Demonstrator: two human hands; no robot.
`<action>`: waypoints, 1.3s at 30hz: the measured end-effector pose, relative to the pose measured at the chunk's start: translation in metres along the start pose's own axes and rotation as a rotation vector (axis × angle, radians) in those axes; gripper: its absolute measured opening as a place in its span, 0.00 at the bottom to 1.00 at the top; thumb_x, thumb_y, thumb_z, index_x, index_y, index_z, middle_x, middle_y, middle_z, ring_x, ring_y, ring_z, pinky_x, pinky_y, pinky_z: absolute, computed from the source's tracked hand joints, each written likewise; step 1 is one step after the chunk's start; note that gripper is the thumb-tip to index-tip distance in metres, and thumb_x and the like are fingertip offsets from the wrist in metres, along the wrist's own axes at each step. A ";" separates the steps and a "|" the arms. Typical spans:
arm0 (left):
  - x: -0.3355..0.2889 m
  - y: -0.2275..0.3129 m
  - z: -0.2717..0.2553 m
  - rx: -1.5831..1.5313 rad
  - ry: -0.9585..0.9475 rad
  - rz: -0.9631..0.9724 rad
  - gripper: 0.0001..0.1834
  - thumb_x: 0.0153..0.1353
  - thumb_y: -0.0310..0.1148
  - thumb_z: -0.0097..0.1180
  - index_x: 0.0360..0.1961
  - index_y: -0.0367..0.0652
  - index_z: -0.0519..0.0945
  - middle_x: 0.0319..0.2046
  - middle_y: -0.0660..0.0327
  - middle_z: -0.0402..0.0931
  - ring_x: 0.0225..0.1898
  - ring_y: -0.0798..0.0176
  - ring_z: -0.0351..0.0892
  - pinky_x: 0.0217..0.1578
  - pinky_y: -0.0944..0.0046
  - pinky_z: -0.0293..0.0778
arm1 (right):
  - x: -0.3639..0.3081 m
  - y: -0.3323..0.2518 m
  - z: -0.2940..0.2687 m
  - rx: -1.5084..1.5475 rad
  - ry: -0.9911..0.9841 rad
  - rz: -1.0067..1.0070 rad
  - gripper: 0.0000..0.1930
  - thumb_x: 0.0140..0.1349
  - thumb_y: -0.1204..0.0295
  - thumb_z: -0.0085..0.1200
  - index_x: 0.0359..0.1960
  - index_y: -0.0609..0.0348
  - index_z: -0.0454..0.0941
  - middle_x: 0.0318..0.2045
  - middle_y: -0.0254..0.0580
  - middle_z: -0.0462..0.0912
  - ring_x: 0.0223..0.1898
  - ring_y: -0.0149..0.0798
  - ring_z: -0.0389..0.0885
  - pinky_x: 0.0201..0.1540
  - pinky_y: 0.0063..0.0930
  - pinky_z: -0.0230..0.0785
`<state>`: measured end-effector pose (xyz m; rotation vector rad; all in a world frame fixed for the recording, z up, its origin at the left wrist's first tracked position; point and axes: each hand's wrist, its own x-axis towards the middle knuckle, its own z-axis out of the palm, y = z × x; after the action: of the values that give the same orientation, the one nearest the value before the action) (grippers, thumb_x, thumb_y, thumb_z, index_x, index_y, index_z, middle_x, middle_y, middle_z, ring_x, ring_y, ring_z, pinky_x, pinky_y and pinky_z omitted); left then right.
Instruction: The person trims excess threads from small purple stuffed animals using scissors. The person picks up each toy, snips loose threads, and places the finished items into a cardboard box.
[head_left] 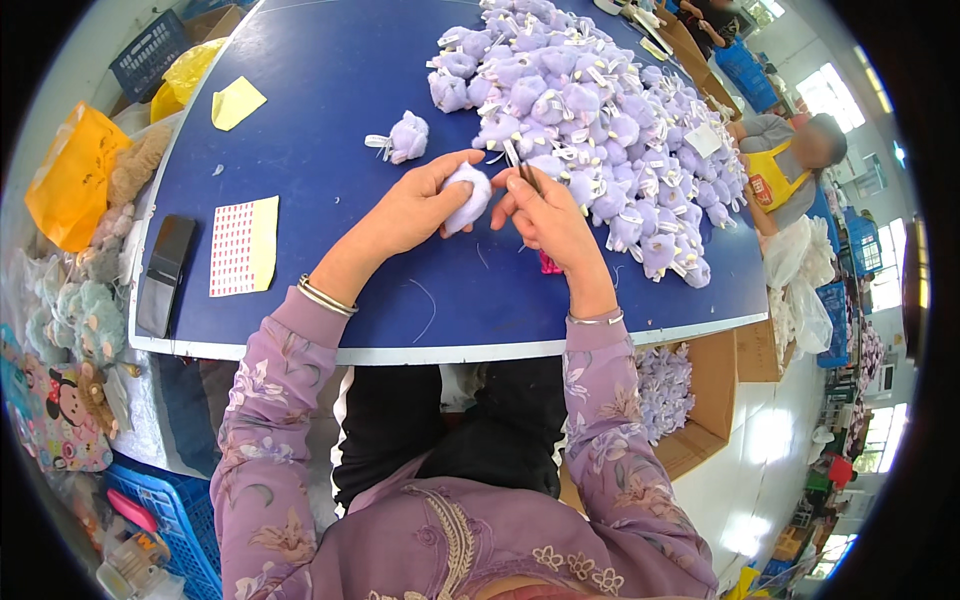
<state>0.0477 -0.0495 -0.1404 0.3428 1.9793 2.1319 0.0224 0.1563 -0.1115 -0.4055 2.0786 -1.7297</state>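
My left hand (pixel 425 200) is closed round a small lilac plush toy (pixel 467 200), held just above the blue tabletop. Beside it, my right hand (pixel 545 215) grips a slim, dark metal tool (pixel 527 178) pointing up and away from me; its exact kind is too small to tell. A pinkish-red object (pixel 550 262) shows partly under the right hand. One loose plush toy (pixel 408 137) with a white ribbon tag lies beyond my left hand. To the right and far side rises a large heap of similar lilac toys (pixel 600 120).
On the table's left lie a black phone (pixel 167 275), a sticker sheet (pixel 240 246) and a yellow paper (pixel 237 103). Below the near edge stands a cardboard box (pixel 708 400) with lilac pieces. A person in a yellow apron (pixel 775 178) is at the right side.
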 end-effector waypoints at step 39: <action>0.016 -0.023 -0.047 1.032 0.514 0.314 0.32 0.55 0.34 0.61 0.62 0.46 0.68 0.63 0.45 0.63 0.64 0.44 0.61 0.61 0.52 0.64 | -0.022 0.005 -0.095 0.796 -0.202 -0.568 0.40 0.55 0.50 0.63 0.61 0.67 0.64 0.40 0.46 0.83 0.11 0.17 0.51 0.12 0.13 0.45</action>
<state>0.0174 -0.0877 -0.1667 0.2684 3.4154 1.1787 -0.0038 0.2498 -0.0998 -0.9064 1.0369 -2.5151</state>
